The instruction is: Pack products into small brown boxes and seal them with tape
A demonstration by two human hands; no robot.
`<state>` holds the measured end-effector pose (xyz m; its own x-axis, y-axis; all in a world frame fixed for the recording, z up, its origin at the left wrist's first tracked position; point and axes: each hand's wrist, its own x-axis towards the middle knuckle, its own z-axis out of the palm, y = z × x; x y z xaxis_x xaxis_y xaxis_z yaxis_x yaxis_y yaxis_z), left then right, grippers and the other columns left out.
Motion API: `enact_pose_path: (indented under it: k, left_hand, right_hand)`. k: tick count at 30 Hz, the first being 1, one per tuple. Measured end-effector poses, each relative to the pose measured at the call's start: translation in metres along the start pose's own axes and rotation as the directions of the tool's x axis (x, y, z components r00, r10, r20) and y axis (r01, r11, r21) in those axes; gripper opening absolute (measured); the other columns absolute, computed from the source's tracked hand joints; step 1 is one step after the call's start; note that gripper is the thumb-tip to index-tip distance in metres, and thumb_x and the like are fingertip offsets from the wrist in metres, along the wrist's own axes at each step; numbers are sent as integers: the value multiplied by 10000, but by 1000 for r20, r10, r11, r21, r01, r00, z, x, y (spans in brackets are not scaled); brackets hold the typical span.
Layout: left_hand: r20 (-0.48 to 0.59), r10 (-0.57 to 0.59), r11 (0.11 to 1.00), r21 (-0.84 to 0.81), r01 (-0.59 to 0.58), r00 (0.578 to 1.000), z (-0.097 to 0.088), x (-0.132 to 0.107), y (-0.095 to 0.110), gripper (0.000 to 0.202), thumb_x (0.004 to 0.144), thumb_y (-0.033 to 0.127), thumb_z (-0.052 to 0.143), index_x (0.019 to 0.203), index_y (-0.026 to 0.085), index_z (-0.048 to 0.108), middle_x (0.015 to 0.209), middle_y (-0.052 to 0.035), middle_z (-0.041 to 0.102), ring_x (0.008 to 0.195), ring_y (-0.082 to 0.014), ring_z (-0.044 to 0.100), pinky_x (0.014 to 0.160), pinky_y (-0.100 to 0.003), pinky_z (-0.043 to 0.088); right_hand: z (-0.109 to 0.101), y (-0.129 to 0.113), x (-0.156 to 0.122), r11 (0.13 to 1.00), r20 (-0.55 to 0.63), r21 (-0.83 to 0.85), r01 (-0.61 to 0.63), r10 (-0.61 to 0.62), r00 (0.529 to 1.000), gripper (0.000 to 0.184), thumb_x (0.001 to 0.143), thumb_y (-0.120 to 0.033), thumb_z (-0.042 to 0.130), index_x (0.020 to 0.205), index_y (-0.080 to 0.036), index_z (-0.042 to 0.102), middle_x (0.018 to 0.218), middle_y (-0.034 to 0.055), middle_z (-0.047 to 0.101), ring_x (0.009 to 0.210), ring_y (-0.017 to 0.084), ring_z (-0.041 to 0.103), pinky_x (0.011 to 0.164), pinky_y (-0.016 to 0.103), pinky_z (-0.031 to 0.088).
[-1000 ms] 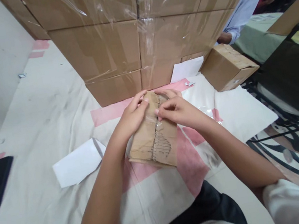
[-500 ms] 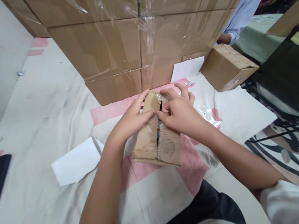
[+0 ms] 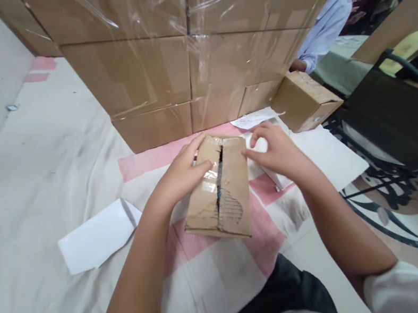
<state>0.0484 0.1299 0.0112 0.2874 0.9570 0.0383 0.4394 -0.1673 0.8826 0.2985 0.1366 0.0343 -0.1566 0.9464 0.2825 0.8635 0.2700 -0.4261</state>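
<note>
From where I stand, the box [image 3: 234, 184] sits on the cloth [image 3: 218, 298] right in front of the person, between the two hands and just short of the big stack [image 3: 129, 73] of taped cartons. Its top has a dark, uneven slit between two flaps, with scraps of shiny tape about it and scribbled lines near the close end (I can't make out what lies inside).

The left hand [image 3: 185, 174] holds the box by its left side, thumb laid on top and fingers reaching along the far part. The right hand [image 3: 272, 150] is half curled at the box's right edge, a gap showing between thumb and forefinger; whether it pinches anything I can't tell.

Below the right hand is a white object [image 3: 287, 184], partly hidden. A folded white paper [image 3: 96, 238] lies beyond the left forearm, and a white sheet [image 3: 333, 159] spreads out on the right. Farther back, a small carton [image 3: 306, 101] stands by the stack, with a co-worker's hand [image 3: 298, 65] just behind it.
</note>
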Motion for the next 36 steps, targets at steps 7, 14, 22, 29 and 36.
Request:
enact_pose_path:
  k: [7,14,22,29,36]
  left_hand:
    - [-167,85,895,445,-1,982,15,-33,52,738,859,552,617,1525,304,417,1585,-83,462,1430,-376,439,1137,-623,374]
    - [131,231,622,742,-250,964,49,-73,63,624,884,250,518,1493,364,446,1576,23,482,1503,-322,354,1207,-644,182]
    - [146,344,377,883,-279,928,7,-103,46,714,847,96,445,1523,324,421,1366,-14,681,1297,-362,590,1124,-614,242]
    - [-117,547,565,782,-263,829,32,-94,85,334,875,139,600,1187,254,635,1076,-46,766,1043,-295,689,936,-475,419]
    - [-235,573,693,650,-312,785,93,-83,110,448,832,443,770,1186,218,612,1095,-95,696,997,-273,653,865,-425,471]
  right_hand:
    - [-7,157,25,961,-45,-153,-229,225,973,150,783,-275,617,859,-163,681,1010,146,673,938,308,625,850,431,476]
    - [28,211,70,862,-19,-501,-75,76,997,530,852,-263,596,1375,-177,603,1531,209,427,1323,453,361,991,574,364]
    - [24,192,79,939,-179,-323,119,-184,967,293,965,-238,489,1019,-211,776,1315,149,638,1226,362,456,943,521,390]
    - [-9,118,5,932,-676,62,357,-223,702,178,935,-228,559,943,-282,729,1093,81,628,1039,273,584,908,515,487]
    - [-13,18,-54,683,-635,578,447,31,772,109,872,-363,738,931,-281,696,1123,71,608,1091,276,613,967,506,512]
